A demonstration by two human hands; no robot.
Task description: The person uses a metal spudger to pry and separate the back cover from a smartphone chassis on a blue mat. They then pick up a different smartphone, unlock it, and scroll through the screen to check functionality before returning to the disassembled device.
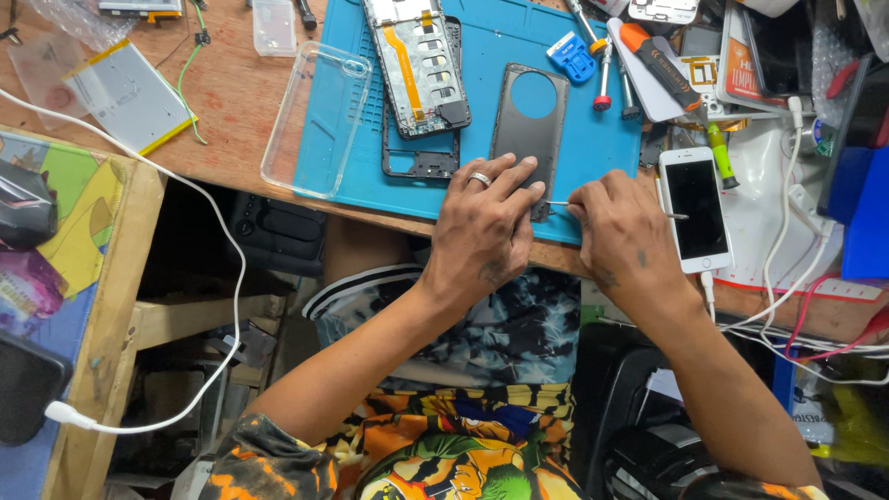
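A dark phone back cover with a round camera hole lies on the blue work mat. My left hand, a ring on one finger, presses its fingertips on the cover's lower end. My right hand grips thin metal tweezers, tip pointing left at the cover's bottom edge, right beside my left fingers. The tweezers' other end pokes out to the right over a white phone.
An opened phone frame with an orange flex cable lies left of the cover, over a black mid-frame. A clear case, a battery, screwdrivers, a blue tool and white cables crowd the wooden bench.
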